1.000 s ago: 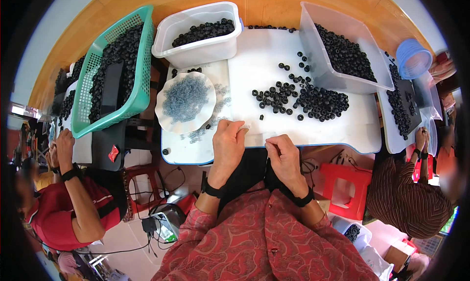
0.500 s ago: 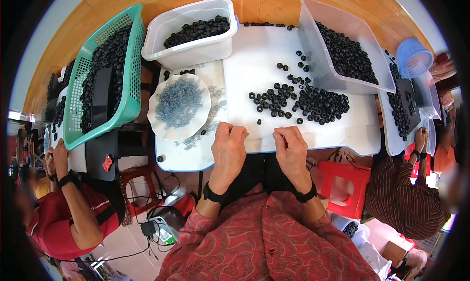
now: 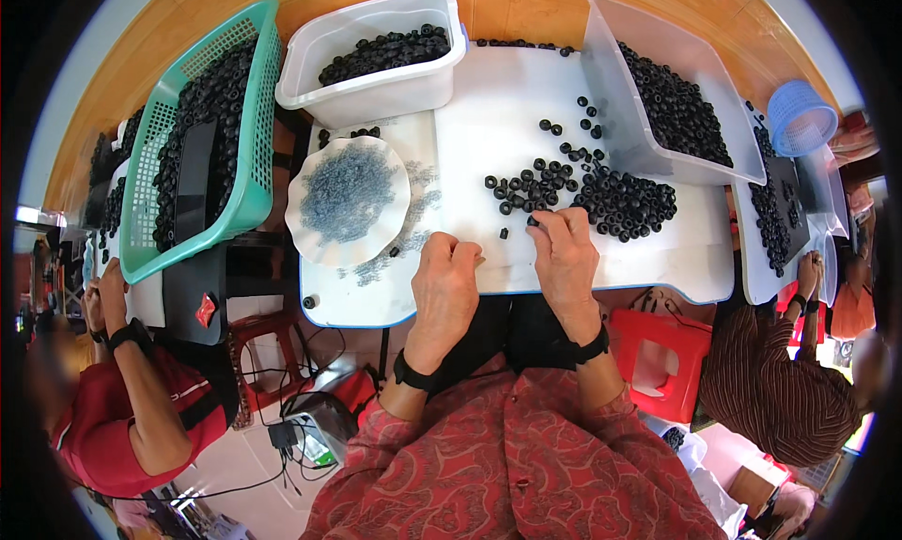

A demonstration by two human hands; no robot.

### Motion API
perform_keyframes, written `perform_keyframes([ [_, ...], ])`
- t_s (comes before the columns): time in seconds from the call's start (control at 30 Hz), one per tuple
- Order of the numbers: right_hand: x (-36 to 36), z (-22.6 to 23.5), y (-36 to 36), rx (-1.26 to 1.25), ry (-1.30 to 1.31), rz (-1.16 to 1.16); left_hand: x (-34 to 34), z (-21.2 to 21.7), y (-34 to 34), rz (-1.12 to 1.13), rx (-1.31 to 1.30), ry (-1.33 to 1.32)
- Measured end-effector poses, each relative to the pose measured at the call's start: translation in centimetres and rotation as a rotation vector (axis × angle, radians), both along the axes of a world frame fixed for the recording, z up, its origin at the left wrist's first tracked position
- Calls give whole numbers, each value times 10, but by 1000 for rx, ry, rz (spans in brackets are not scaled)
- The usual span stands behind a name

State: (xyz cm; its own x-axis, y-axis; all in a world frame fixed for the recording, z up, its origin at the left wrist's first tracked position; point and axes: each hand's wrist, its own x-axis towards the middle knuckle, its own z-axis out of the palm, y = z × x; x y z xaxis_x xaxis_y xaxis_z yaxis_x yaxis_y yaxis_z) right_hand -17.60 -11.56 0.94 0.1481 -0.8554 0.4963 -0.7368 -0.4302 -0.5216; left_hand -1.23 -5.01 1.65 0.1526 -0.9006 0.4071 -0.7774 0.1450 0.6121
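My left hand is held over the table's front edge with thumb and forefinger pinched together; whatever sits between them is too small to make out. Farther right, my right hand reaches to the near side of a loose heap of small black ring-like parts. Its thumb and forefinger close on one black ring-like part. A white wavy-rimmed plate lies left of my left hand, heaped with tiny see-through bluish pieces. More of these pieces are scattered beside the plate.
Behind the plate stands a white tub of black parts. A clear bin of them is at back right, a green basket at left. Co-workers sit on both sides. A red stool stands beside my right arm, cables lower left.
My right hand has moved forward to the black parts and now pinches one. My left hand stays pinched in nearly the same place.
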Motion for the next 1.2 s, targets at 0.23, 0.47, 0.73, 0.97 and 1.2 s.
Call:
perform_keyframes([
  [0.23, -8, -2, 16, 476, -755, 163, -5, -5, 1, 8, -48, -140],
  [0.47, -12, 3, 24, 663, -1034, 342, -6, -7, 3, 4, -95, -154],
  [0.73, -10, 3, 31, 797, -1147, 439, -3, -8, 4, -27, -89, 242],
  [0.97, -6, 8, 35, 847, -1077, 428, -6, 9, 14, -179, 257, 1008],
  [1.2, -4, 12, 40, 775, -1080, 426, -7, 8, 15, -207, 259, 1078],
])
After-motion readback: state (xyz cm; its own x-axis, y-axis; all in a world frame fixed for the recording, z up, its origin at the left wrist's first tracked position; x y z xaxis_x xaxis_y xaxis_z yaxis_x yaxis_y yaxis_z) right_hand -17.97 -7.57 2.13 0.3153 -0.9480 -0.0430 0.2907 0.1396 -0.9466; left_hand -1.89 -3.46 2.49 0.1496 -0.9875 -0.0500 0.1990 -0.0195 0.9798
